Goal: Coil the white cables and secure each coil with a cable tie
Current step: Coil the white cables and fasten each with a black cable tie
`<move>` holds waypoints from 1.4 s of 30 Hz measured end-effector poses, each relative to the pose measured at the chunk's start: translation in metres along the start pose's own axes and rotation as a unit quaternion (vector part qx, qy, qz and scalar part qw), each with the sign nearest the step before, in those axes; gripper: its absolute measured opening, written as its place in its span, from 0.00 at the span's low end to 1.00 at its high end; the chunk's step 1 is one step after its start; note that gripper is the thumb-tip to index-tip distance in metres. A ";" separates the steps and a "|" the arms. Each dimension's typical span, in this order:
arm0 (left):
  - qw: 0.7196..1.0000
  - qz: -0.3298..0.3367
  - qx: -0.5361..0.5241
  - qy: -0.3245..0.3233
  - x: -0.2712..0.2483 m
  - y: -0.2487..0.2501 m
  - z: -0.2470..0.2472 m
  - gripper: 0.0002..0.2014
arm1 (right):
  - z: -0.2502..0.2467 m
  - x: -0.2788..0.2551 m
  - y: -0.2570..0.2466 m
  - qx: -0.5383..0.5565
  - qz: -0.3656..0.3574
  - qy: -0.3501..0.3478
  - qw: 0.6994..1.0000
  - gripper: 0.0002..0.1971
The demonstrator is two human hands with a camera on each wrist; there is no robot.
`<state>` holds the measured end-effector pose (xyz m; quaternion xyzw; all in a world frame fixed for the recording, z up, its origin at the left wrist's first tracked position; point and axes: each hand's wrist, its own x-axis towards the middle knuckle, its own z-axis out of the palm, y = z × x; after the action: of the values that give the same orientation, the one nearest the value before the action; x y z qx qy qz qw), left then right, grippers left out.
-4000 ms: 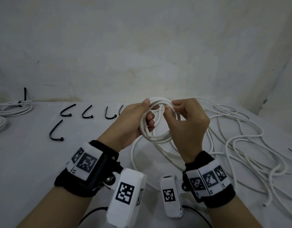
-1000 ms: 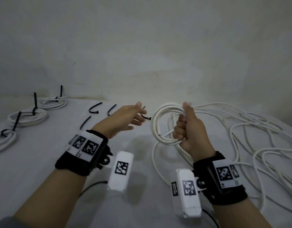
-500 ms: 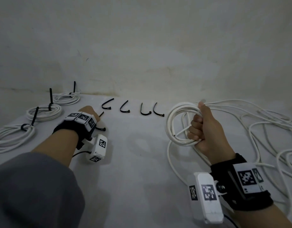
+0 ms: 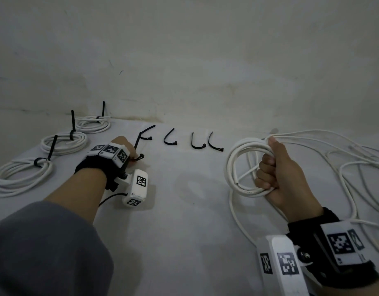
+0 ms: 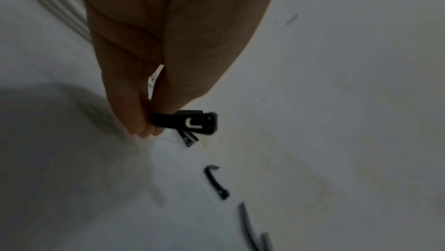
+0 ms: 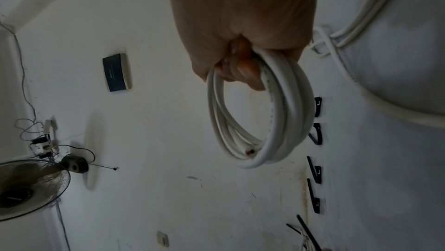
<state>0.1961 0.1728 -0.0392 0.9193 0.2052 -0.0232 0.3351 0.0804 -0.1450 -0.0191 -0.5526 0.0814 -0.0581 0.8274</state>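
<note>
A pale grey tabletop [image 4: 184, 221] runs back to a stained, whitewashed wall [image 4: 205, 60], and everything on it seems sorted by stage of work.

Nearest, on the person's right, the right hand [image 4: 284, 178] holds a fresh coil [image 4: 237, 163] of white cable upright above the surface. Its fingers [image 4: 264, 167] are curled tight through the loops and the thumb presses the top of the bundle. The right wrist view shows the turns bunched inside the fist with a cut end tucked at the bottom. This full-fist hold probably keeps the springy turns from opening while nothing binds them yet. To the right of that hand, the loose cable [image 4: 344, 167] sprawls in slack loops, awaiting its turn.

A little further out on the left, the left hand [image 4: 122, 146] reaches to the spare ties. In the left wrist view its fingers [image 5: 144, 129] are closed together, pinching a black cable tie [image 5: 185, 124] just behind its head, so the free tail could be threaded round the bundle. The hand hovers just above the surface.

Beyond it, four more spare ties [image 4: 193, 142] lie in a row near the wall, spaced apart so each can be picked singly. At far left, three finished coils [image 4: 62, 142] lie flat, each cinched with a black tie whose tail sticks up untrimmed; they sit well clear of the working area.
</note>
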 end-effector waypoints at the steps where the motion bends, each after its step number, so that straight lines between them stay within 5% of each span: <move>1: 0.998 0.013 -0.049 -0.027 -0.002 0.001 0.001 0.15 | 0.000 0.001 0.001 0.004 -0.001 0.004 1.000 0.25; 7: 0.914 0.114 -0.340 -0.187 -0.076 0.040 0.013 0.08 | -0.001 0.001 0.002 0.009 -0.018 0.045 0.999 0.24; 13: 0.884 0.215 -0.316 -0.269 -0.153 0.069 0.028 0.06 | -0.004 0.001 0.000 -0.003 -0.065 0.116 0.991 0.24; 18: 0.882 0.242 -0.240 -0.324 -0.184 0.081 0.036 0.05 | -0.009 0.003 0.001 -0.043 -0.198 0.159 0.966 0.24; 23: 0.899 0.246 -0.250 -0.263 -0.192 0.090 0.053 0.05 | -0.006 -0.005 0.003 -0.113 -0.334 0.128 0.927 0.28; 26: 0.882 0.277 -0.321 -0.206 -0.195 0.097 0.058 0.07 | 0.000 -0.013 0.001 -0.159 -0.363 0.087 0.914 0.24; 35: 0.870 0.331 -0.338 -0.140 -0.201 0.101 0.072 0.06 | -0.002 -0.012 -0.003 -0.134 -0.231 0.026 0.963 0.31; 39: 0.865 0.319 -0.353 -0.159 -0.203 0.102 0.071 0.05 | -0.004 -0.009 -0.006 -0.126 -0.239 0.047 0.962 0.29; 42: 0.850 0.296 -0.397 -0.180 -0.204 0.104 0.063 0.15 | -0.006 -0.009 -0.008 -0.119 -0.252 0.068 0.958 0.28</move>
<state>0.0561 -0.0124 0.0118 0.7049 -0.1487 -0.0047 0.6935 0.0704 -0.1522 -0.0134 -0.6441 0.0018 -0.2921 0.7070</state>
